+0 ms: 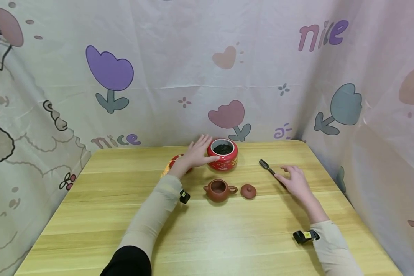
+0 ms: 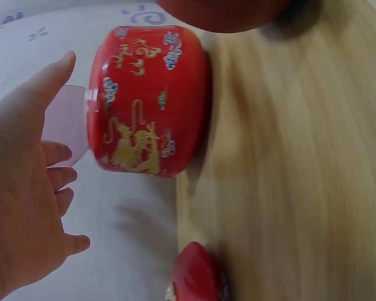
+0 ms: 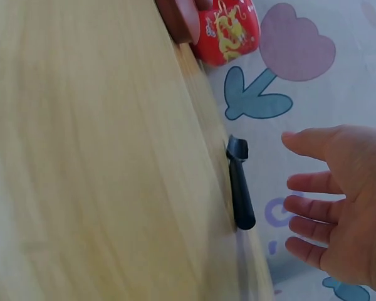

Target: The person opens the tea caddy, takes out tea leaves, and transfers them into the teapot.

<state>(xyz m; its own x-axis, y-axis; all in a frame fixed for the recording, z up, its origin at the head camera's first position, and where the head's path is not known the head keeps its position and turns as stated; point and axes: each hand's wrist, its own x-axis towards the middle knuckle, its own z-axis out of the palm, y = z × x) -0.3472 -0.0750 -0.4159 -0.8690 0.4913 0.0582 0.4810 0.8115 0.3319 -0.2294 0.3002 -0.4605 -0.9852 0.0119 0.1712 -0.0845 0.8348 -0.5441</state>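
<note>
A red jar (image 1: 223,164) with gold and blue decoration stands near the back of the table, dark loose tea leaves (image 1: 222,149) inside it. My left hand (image 1: 197,151) is at the jar's left side, fingers spread; in the left wrist view a gap shows between hand (image 2: 26,169) and jar (image 2: 147,103). A black scoop (image 1: 264,164) lies on the right of the table. Over its handle hovers my right hand (image 1: 296,183), fingers loosely bent and holding nothing. In the right wrist view the whole scoop (image 3: 240,191) is visible, apart from the hand (image 3: 348,200).
A small brown teapot (image 1: 217,196) sits uncovered in front of the jar, its lid (image 1: 248,191) on the table to the right. Behind the left forearm, a red and yellow object (image 1: 174,162) is partly hidden. A patterned curtain (image 1: 165,115) borders the table's back.
</note>
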